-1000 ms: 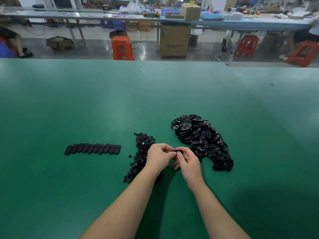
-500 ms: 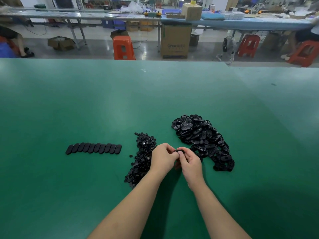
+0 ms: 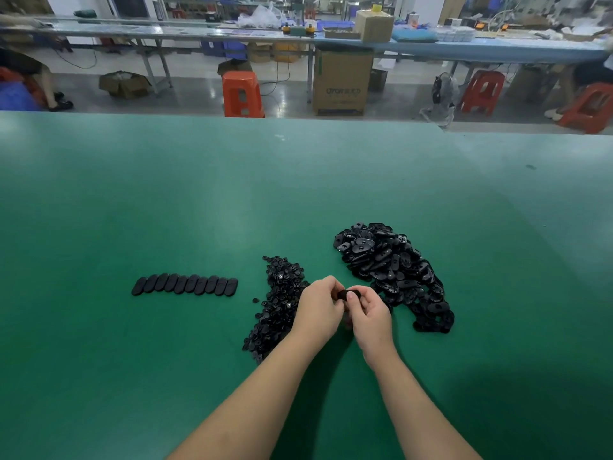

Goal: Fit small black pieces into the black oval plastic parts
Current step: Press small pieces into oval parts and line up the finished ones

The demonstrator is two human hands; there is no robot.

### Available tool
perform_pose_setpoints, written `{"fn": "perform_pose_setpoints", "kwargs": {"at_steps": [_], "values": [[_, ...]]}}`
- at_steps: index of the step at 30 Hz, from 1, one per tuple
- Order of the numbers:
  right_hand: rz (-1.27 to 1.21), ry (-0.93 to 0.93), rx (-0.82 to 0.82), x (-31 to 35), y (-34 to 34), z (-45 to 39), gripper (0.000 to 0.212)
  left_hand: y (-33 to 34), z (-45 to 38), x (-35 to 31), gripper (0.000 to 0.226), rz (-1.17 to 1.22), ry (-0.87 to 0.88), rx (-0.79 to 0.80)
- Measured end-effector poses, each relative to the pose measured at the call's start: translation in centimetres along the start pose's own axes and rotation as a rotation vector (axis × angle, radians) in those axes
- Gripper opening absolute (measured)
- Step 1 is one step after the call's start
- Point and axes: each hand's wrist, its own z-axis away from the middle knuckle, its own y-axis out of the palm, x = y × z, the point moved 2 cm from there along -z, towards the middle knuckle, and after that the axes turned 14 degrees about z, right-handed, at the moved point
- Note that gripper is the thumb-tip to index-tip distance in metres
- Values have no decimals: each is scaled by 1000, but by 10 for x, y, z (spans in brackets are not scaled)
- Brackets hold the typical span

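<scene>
Black oval part (image 3: 348, 295) pinched between both hands, just above green table (image 3: 199, 200). Left hand (image 3: 320, 308) and right hand (image 3: 371, 313) together, fingers curled on it. Small-piece pile (image 3: 277, 293) left; oval-part heap (image 3: 394, 270) right. Row of ovals (image 3: 185, 284) farther left.

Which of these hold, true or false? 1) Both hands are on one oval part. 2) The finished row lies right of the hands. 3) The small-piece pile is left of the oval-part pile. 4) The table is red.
1) True: the left hand and right hand pinch one oval part.
2) False: the finished row lies to their left.
3) True: small-piece pile, oval-part pile.
4) False: the table is green.
</scene>
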Motion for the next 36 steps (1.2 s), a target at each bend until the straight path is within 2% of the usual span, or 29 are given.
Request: {"fn": "perform_pose_setpoints", "kwargs": {"at_steps": [8, 12, 17, 19, 26, 30, 33, 36], "values": [[40, -14, 13, 2, 1, 1, 12, 1, 1, 5, 10, -70, 92, -28], [42, -22, 30, 2, 0, 1, 10, 0, 2, 7, 27, -164, 173, -22], [-25, -18, 40, 5, 2, 3, 14, -15, 5, 9, 20, -354, 292, -80], [-46, -4, 33, 6, 2, 4, 14, -30, 5, 13, 18, -331, 258, -169], [35, -36, 36, 9, 1, 8, 13, -126, 8, 77, 20, -272, -103, -525], [59, -49, 33, 11, 1, 9, 13, -161, 17, 107, 23, -287, -210, -624], [74, -52, 32, 12, 1, 9, 14, -166, 19, 110, 22, -285, -178, -600], [92, -53, 33, 12, 1, 10, 14, -155, 20, 99, 16, -302, 9, -486]]}}
